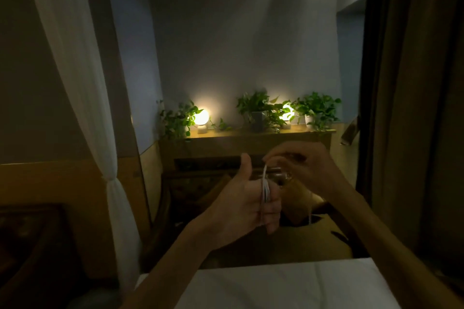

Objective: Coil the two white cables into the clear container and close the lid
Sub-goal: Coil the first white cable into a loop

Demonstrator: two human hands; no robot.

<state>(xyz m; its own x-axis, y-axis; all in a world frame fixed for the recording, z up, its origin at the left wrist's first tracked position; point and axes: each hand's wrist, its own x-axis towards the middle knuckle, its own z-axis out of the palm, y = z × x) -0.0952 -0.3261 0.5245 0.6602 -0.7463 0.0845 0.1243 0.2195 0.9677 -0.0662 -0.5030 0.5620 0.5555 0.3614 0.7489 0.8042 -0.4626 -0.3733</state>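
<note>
A thin white cable is wound in several loops around the fingers of my left hand, whose thumb points up. My right hand is raised just to the right and pinches the cable's upper strand between its fingertips above the loops. A loose end of cable hangs down below my right wrist. A clear container shows dimly behind my hands, mostly hidden; whether its lid is on I cannot tell. I see only one cable.
A white-covered surface lies at the bottom. Behind the hands stands a dark wooden cabinet with potted plants and two glowing round lamps. A white curtain hangs at left, a dark drape at right.
</note>
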